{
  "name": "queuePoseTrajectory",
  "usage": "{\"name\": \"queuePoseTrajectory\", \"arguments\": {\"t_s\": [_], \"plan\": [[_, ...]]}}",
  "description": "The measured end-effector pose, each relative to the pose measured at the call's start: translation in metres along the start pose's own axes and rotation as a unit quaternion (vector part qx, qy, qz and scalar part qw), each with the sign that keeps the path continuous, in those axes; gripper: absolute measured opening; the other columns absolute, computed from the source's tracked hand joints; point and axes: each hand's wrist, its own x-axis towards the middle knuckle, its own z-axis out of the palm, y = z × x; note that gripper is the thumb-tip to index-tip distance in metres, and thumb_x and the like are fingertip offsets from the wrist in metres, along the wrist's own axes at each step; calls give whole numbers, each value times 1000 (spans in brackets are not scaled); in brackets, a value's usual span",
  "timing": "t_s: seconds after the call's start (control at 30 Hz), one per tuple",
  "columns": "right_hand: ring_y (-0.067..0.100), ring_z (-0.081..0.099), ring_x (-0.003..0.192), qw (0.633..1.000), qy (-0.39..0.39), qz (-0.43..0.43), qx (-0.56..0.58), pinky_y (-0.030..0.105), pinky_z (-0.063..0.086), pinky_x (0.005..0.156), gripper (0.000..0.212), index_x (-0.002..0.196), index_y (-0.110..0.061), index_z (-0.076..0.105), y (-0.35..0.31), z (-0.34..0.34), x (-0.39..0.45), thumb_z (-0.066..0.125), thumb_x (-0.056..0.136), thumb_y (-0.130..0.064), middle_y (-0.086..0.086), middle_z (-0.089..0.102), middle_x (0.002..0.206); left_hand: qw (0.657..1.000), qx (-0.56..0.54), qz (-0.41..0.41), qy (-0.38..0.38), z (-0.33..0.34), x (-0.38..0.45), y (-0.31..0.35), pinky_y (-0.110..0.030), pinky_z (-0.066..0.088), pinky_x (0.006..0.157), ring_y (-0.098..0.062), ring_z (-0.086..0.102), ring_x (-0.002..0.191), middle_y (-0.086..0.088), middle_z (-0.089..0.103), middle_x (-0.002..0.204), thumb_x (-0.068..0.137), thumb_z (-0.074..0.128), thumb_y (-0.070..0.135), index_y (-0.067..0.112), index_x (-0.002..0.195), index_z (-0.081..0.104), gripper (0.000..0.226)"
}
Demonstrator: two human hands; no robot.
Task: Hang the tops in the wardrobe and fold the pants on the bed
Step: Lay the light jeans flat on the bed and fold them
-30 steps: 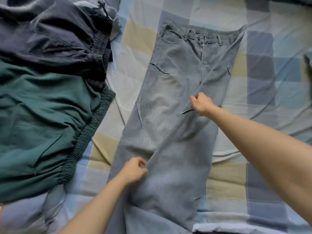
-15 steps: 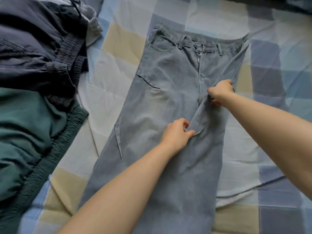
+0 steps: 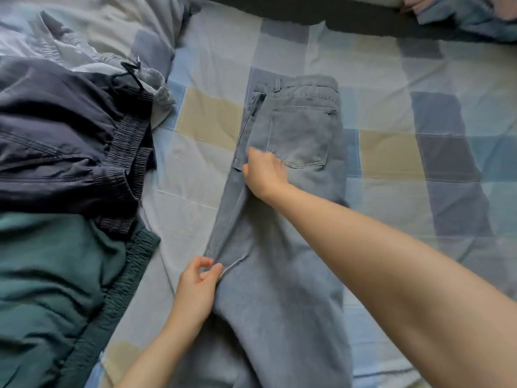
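Light grey-blue jeans lie on the checked bedsheet, folded lengthwise leg over leg, with a back pocket facing up near the waistband. My right hand grips the folded edge at the left side, just below the pocket. My left hand pinches the crotch seam edge lower down, thumb and fingers closed on the denim. The jeans' lower legs run out of view at the bottom.
Dark navy trousers with an elastic waistband and green trousers lie heaped at the left. A pale crumpled duvet sits behind them. More blue fabric lies at the top right corner.
The jeans went from lying flat, front up, to folded in half lengthwise with the back pocket up. Both hands carried the right leg over to the left and now hold the left edge.
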Motion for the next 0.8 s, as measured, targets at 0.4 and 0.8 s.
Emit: {"name": "queuePoseTrajectory", "arguments": {"t_s": [0.4, 0.8], "plan": [[40, 58, 103, 995, -18, -83, 46, 42, 45, 78, 53, 143, -2, 34, -22, 35, -20, 44, 92, -10, 23, 60, 117, 998, 58, 2, 1, -36, -5, -37, -24, 27, 46, -7, 29, 48, 5, 35, 49, 86, 57, -7, 13, 65, 43, 32], [37, 56, 98, 878, 225, 329, 266, 35, 35, 78, 21, 102, -2, 56, 110, -12, -86, 39, 98, -14, 24, 62, 107, 995, 53, -36, -70, -19, 33, 8, -29, 58, 69, -14, 72, 75, -5, 76, 83, 87, 71, 19, 11, 97, 60, 17]]}}
